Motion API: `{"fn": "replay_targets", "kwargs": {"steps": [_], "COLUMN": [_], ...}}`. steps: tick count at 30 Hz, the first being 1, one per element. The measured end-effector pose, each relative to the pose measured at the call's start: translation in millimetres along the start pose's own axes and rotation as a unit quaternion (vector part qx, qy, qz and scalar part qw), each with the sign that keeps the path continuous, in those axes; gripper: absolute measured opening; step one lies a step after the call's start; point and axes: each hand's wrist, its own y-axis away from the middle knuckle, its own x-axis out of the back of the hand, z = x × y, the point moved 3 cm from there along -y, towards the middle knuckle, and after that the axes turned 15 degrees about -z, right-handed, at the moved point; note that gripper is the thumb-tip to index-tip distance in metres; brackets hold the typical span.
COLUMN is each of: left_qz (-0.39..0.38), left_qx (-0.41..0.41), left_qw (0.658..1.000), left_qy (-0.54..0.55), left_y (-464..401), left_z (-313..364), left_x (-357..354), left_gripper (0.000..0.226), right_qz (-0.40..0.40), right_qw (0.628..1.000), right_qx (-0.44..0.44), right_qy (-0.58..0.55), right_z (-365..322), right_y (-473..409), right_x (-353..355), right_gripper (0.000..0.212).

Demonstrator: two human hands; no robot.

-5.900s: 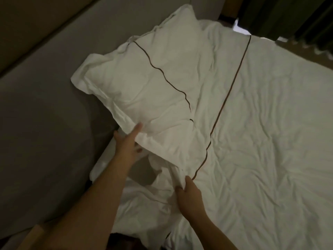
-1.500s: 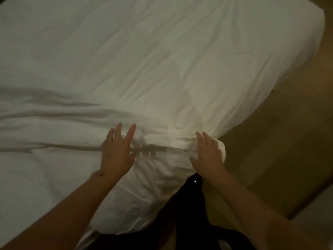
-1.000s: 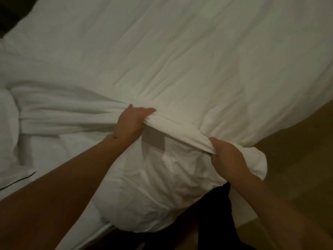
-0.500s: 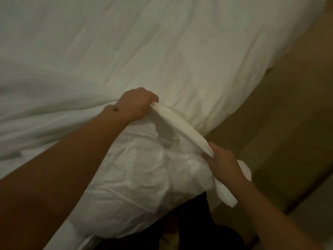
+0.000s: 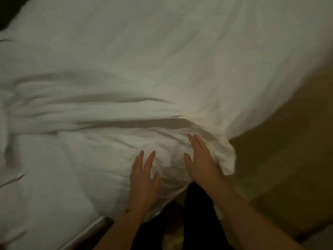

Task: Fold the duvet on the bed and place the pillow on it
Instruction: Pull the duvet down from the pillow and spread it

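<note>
The white, rumpled cloth duvet (image 5: 162, 69) covers nearly the whole bed, its near corner bunched at the bed's edge, where it bulges over the side toward the tan floor (image 5: 288, 168). Long folds run across it from the left to that corner, which suggests the cover is gathered here to start a fold from the corner inward. The dim, blurred view hides finer seams.

The left hand (image 5: 142, 179) lies flat on the bulging corner, fingers straight and slightly spread, probably to pin the cloth so it does not slide off. The right hand (image 5: 201, 163) rests just beside it, palm down, fingers straight and close together, next to a loose flap (image 5: 227, 159) that hangs past the edge; it seems to be smoothing or steadying that flap.

The pillow is not in view, so that step looks not yet done.
</note>
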Motion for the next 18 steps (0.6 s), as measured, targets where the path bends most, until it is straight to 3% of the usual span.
{"fn": "replay_targets", "kwargs": {"steps": [4,6,14,18], "left_qz": [0.117,0.149,0.259,0.201], "left_qx": [0.159,0.199,0.233,0.201], "left_qw": [0.969,0.948,0.876,0.901], "left_qy": [0.146,0.200,0.334,0.327], "left_y": [42.3,60.5,115.1,134.1], "left_z": [-45.5,-67.1,-141.0,-168.0], "left_x": [50.6,80.0,166.2,182.5], "left_gripper": [0.059,0.059,0.055,0.052], "right_qz": [-0.074,-0.112,-0.176,-0.177], "right_qw": [0.993,0.983,0.947,0.947], "right_qx": [0.063,0.098,0.107,0.084], "right_qy": [0.065,0.104,0.245,0.254], "right_z": [-81.6,-131.5,-251.6,-289.2], "right_y": [-9.6,-13.8,-27.9,-8.7], "right_x": [-31.2,-50.5,-111.6,-146.4], "right_gripper": [0.061,0.060,0.057,0.054]}}
